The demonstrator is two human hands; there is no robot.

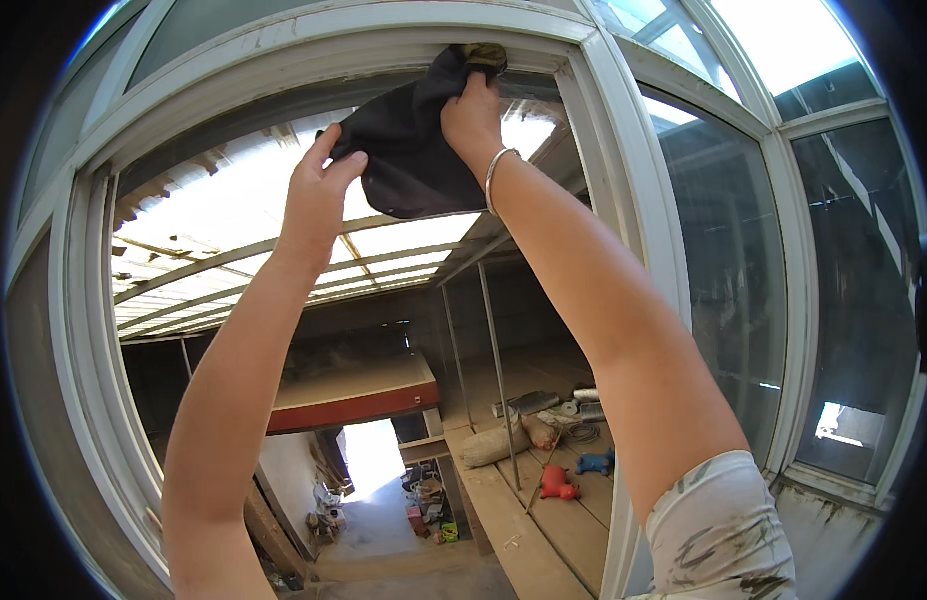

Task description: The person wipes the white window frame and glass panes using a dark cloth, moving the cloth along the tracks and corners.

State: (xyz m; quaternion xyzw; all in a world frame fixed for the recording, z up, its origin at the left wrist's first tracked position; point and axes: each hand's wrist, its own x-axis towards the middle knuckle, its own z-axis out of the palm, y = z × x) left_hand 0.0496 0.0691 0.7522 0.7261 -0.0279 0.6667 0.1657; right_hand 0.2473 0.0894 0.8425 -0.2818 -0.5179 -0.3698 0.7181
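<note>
A dark cloth (pixel 411 150) hangs between my two raised hands just below the top of a white window frame (pixel 313 34). My left hand (pixel 325 176) pinches the cloth's left edge between thumb and fingers. Higher up, my right hand (pixel 475 112) grips the bunched upper part of the cloth close to the frame's top right corner. A yellowish patch shows on the bunch above its fingers. Part of the right fingers is hidden by the cloth. A silver bangle (pixel 491 182) circles the right wrist.
Glass panes (pixel 726 300) stand to the right. Beyond the opening lie a translucent roof on beams, thin metal poles (pixel 499 375), and a ledge (pixel 523 525) holding sacks (pixel 493 445), a red toy (pixel 557 482) and a blue toy (pixel 595 462). A floor with piled items lies far below.
</note>
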